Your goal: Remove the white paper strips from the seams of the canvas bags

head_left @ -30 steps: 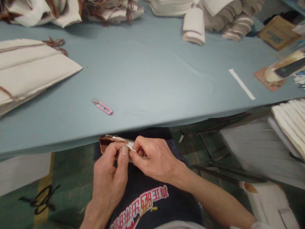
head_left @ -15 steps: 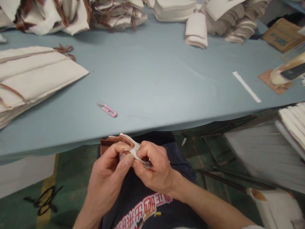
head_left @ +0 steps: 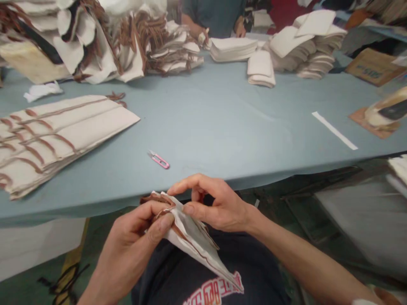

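Note:
My left hand (head_left: 140,237) pinches a folded white cloth piece with brown trim (head_left: 197,243) between thumb and forefinger. The cloth hangs down to the right in front of a dark printed top, and its brown part bunches at the upper end. My right hand (head_left: 216,203) is beside it, thumb and forefinger spread apart, the thumb against the cloth and the fingertip close to its upper edge. Just beyond the hands, pink thread snips (head_left: 159,159) lie on the blue-covered table (head_left: 222,131).
Flat white pieces with brown ties (head_left: 70,123) lie on the left. Heaped cloth (head_left: 95,46) and white stacks (head_left: 233,48) line the back, where another person (head_left: 213,19) stands. A white strip (head_left: 333,130), a brown pad (head_left: 378,125) and a cardboard box (head_left: 375,67) are on the right.
My right hand has loosened its pinch and spread its fingers. The cloth has unfolded down to the right, still in my left hand. The view has tilted up, showing the person opposite.

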Action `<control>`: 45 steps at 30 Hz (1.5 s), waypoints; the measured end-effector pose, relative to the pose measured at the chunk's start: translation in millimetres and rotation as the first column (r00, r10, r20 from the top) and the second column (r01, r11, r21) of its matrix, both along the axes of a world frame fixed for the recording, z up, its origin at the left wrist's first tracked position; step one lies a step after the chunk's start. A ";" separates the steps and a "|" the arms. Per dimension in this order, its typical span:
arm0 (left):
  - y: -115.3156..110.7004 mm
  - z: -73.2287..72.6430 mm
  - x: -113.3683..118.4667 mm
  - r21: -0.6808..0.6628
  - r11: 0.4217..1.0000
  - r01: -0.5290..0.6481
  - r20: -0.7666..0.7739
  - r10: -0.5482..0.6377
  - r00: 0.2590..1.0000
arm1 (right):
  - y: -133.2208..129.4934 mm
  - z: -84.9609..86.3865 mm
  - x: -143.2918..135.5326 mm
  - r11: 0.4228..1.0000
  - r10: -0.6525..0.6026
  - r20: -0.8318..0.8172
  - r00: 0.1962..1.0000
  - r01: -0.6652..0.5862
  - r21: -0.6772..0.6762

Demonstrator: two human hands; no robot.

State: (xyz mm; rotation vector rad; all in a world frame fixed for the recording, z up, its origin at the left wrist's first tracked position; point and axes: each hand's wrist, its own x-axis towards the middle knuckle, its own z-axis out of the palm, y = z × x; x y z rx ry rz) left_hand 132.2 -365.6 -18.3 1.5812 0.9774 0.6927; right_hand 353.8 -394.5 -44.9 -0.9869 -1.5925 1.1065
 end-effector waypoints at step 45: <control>-5.1 8.2 24.6 0.040 0.989 0.143 -0.152 -0.136 0.979 | 11.4 34.9 18.1 0.944 0.265 0.536 0.802 -0.328 0.024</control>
